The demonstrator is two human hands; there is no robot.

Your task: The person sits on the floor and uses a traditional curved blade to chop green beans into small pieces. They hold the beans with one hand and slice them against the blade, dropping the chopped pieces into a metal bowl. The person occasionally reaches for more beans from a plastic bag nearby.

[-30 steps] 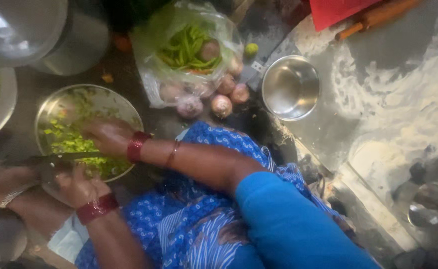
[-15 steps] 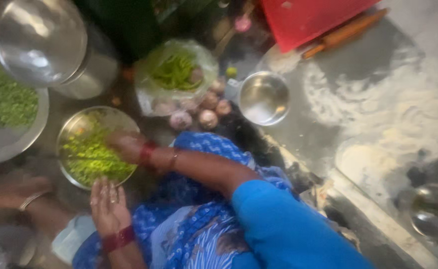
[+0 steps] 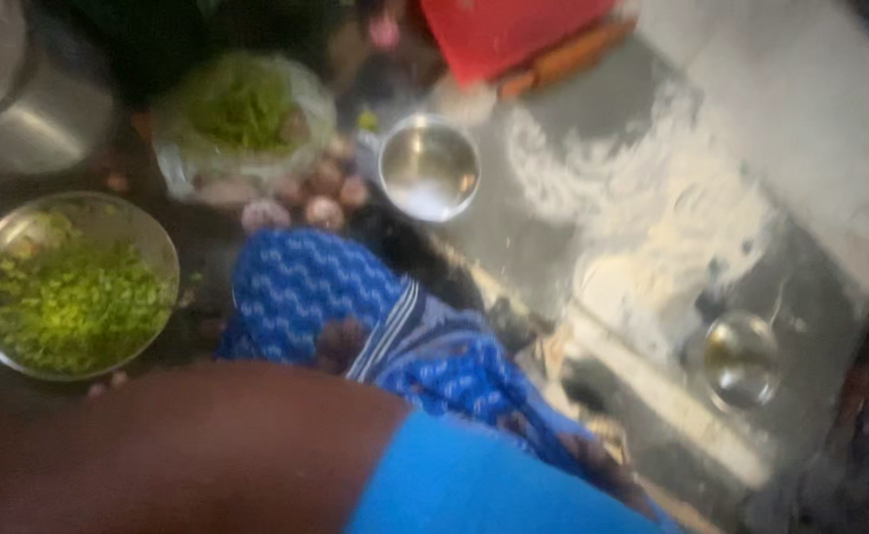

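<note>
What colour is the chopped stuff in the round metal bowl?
Bright green, in the metal bowl, seen from the head camera.

Blur is smearing everything; the bare arm is running off the left edge, both hands lying out of view.

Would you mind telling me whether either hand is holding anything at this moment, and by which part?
It cannot be told: neither hand shows. Only a bare upper arm crosses the bottom of the blurred view, beside the steel bowl of chopped greens.
</note>
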